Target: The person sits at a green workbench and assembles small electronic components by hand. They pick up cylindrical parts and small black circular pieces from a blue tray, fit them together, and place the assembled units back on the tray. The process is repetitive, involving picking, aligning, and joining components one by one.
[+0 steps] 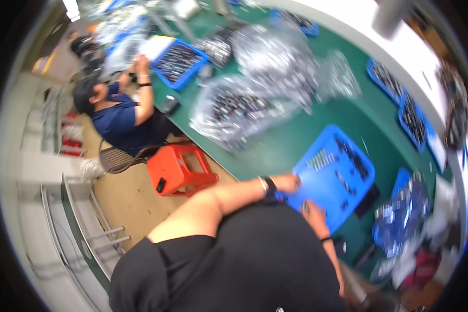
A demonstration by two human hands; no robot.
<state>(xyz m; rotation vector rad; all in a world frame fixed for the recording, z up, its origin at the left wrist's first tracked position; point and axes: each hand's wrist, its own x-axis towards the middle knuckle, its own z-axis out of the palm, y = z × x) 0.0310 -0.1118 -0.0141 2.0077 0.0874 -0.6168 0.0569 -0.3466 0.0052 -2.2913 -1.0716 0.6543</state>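
A blue tray lies on the green tabletop in front of me, with rows of small light-coloured pieces and several small dark parts on it. At the tray's near left edge is my left hand, its fingers curled; motion blur hides what they hold, if anything. My right hand is over the tray's near edge, closed, with its fingertips toward the left hand. Something small and dark seems to be at its fingers, too blurred to name. A dark band circles each wrist.
Clear plastic bags of small parts lie farther up the table. Other blue trays hold dark parts. A red stool stands at the table's left edge, near a seated person in dark blue. A bag of bluish parts lies right.
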